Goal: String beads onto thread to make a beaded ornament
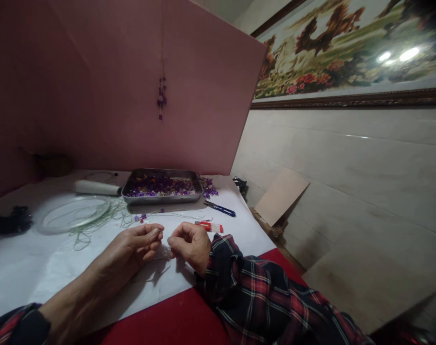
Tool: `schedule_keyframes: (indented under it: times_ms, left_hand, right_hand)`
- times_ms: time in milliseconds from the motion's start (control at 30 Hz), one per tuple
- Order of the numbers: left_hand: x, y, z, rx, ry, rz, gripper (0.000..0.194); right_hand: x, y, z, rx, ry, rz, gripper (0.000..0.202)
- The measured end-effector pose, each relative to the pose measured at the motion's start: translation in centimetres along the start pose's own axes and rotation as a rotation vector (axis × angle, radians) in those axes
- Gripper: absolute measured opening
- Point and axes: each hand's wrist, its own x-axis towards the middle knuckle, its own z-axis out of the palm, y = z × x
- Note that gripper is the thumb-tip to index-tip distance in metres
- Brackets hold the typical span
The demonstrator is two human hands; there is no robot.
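1. The left hand (136, 247) and right hand (189, 244) rested close together on the white sheet (34, 273), fingertips facing, both pinched shut on a small pale, translucent piece (162, 252) between them.
2. The piece lay at 3 o'clock from the left hand and 9 o'clock from the right; neither hand was clearly nearer. Its long axis could not be told.
3. Green thread (95, 223) trailed at 11 o'clock from the hands, beside a clear plate (74, 214).
4. The metal tray (162, 186) of purple beads stood at 12 o'clock; blue snips (220, 208) and a red lighter (208, 226) lay at 1 o'clock.
5. No legible writing or brand was visible.
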Motion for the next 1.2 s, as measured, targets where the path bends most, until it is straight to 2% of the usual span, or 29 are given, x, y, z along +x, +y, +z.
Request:
schedule_keyframes:
  times_ms: [733,1200]
  left_hand:
    - [0.9,-0.7,-0.8,-0.003,-0.008,0.023,0.013]
    - [0.8,-0.6,-0.8,0.011,-0.030,0.007,0.012]
  right_hand:
    - [-0.2,-0.7,0.0,-0.036,0.012,0.032,0.012]
    - [0.2,0.5,-0.1,-0.022,0.004,-0.020,0.009]
